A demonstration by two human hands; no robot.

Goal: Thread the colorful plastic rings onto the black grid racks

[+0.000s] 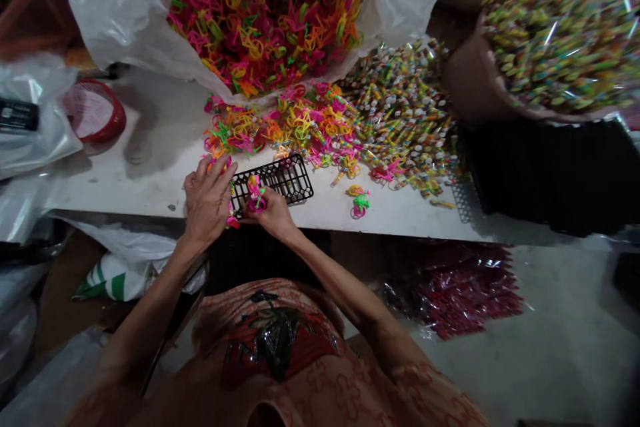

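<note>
- Blk rack (287, 179) btwn hands, near worktop (145, 180) front edge.
- R hand (274, 210): fingers pinch pink pcs (256, 185) over rack.
- L hand (207, 197) at rack's L end, grip can't tell.
- Open room L.

Left hand (206, 197), 9 o'clock: it covers one end of the black rack (293, 181); what is beneath, I cannot see.
Right hand (276, 215), 8 o'clock: bright pieces (257, 195) it pinches partly hide its fingertips from me.
White sack (125, 13), 11 o'clock: cut by top edge.
Tub (470, 83), 2 o'clock: its heap is blurred for me.
</note>
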